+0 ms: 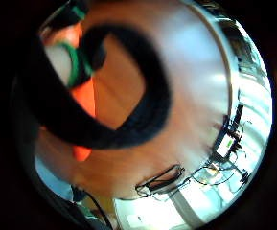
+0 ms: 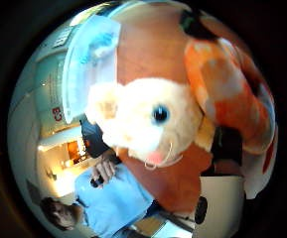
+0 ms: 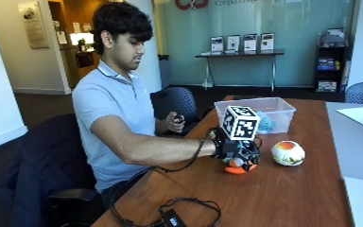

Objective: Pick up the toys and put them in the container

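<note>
I see a person seated at the left of a wooden table, their gloved right hand reaching out to about the middle of it. That hand sits down on a small orange toy resting on the wood; from the outside view I cannot tell whether the fingers have closed on it, though the palm view shows orange and green pressed close against the glove. Just right of the hand, near but apart, lies a round white and orange plush toy, its face with a dark eye and pink nose filling the thumb side view. The clear plastic container stands farther away, beyond the hand and slightly right, with something blue inside. So I judge the carry goes away and a little rightward. I can read no label on the toys or container.
</note>
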### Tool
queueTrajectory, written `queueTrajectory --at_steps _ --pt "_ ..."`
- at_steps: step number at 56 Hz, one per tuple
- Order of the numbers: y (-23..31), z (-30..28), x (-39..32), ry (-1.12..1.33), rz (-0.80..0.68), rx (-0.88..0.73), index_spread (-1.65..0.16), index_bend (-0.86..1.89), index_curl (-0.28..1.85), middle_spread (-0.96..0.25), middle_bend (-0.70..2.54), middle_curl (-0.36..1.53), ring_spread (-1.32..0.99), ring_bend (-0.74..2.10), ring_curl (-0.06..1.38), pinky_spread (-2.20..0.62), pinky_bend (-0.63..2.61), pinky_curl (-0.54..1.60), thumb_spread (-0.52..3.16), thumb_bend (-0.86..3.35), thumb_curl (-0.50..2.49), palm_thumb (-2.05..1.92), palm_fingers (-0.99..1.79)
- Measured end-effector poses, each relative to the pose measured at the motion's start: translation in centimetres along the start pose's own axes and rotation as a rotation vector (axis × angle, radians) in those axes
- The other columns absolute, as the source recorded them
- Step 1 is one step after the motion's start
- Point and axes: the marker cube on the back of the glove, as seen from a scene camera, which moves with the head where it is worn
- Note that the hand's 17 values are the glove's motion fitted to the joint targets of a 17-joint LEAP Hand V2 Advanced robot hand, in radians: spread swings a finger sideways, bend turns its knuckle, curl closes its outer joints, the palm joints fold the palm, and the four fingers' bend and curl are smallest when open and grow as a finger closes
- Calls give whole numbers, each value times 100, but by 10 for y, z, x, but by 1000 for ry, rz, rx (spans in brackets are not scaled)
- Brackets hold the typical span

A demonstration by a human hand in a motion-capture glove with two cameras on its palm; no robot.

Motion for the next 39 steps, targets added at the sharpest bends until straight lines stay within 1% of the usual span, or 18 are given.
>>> queueTrajectory --at_steps 2,7,11,19,28,34,39 --pt "-4 1 -3 49 9 36 -35 21 29 0 17 28 -7 50 29 -5 110 33 162 42 48 59 31" --pt "-11 -1 -5 128 5 128 -35 18 31 0 19 28 -11 67 35 -10 112 33 161 48 52 65 48" --pt "-15 -6 -3 144 12 188 -35 18 32 0 25 31 -14 75 38 -14 110 33 156 50 55 70 58" --pt "-15 -14 6 107 86 226 -34 19 35 0 30 35 -17 83 43 -19 106 33 147 50 62 78 63" --pt "0 -38 26 -78 182 283 -32 19 37 -1 36 40 -20 87 45 -20 101 32 139 49 70 83 66" --pt "6 -74 24 -234 201 364 -31 16 37 -2 46 44 -23 96 48 -21 96 30 131 47 76 85 73" --pt "7 -114 12 -284 183 432 -30 16 38 -3 51 48 -25 100 50 -22 97 31 125 45 80 85 73"
